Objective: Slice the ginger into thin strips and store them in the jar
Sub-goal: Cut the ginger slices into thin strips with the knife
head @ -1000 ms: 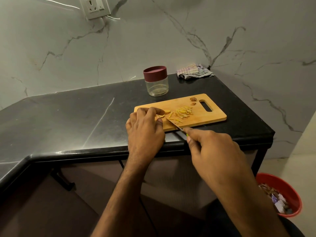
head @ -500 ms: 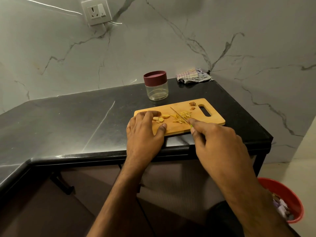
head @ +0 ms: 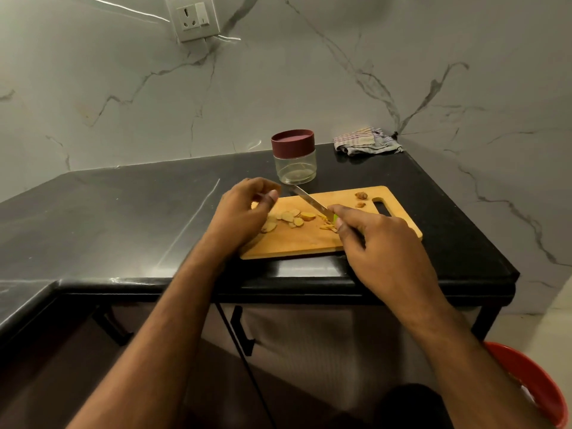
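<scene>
Ginger slices (head: pixel 289 217) are spread over the left half of a wooden cutting board (head: pixel 297 243), which lies near the front edge of a black countertop (head: pixel 123 218). The round slices lie just right of the left hand (head: pixel 244 212), whose fingers are loosely curled above the board's left end with nothing held in them; the thumb tip is seen just above and left of the nearest slices, and whether it touches them cannot be told. A small heap of thin ginger strips (head: pixel 328 226) is found further right, directly beside the fingertips of the right hand (head: pixel 377 243). A knife (head: pixel 309 202) is gripped by the right hand, with the fingers wrapped round its green handle and the index finger stretched along the top; the blade points far and left, passing above the slices, its tip close to the left thumb. Two small brown ginger scraps (head: pixel 361 199) are seen at the far right of the board, next to its handle slot. A clear jar (head: pixel 294 161) with its dark red lid on stands just beyond the board. A crumpled striped cloth (head: pixel 368 141) lies in the far right corner against the marble wall (head: pixel 309 72), and a red bin (head: pixel 535 382) is visible at the lower right, below the countertop.
</scene>
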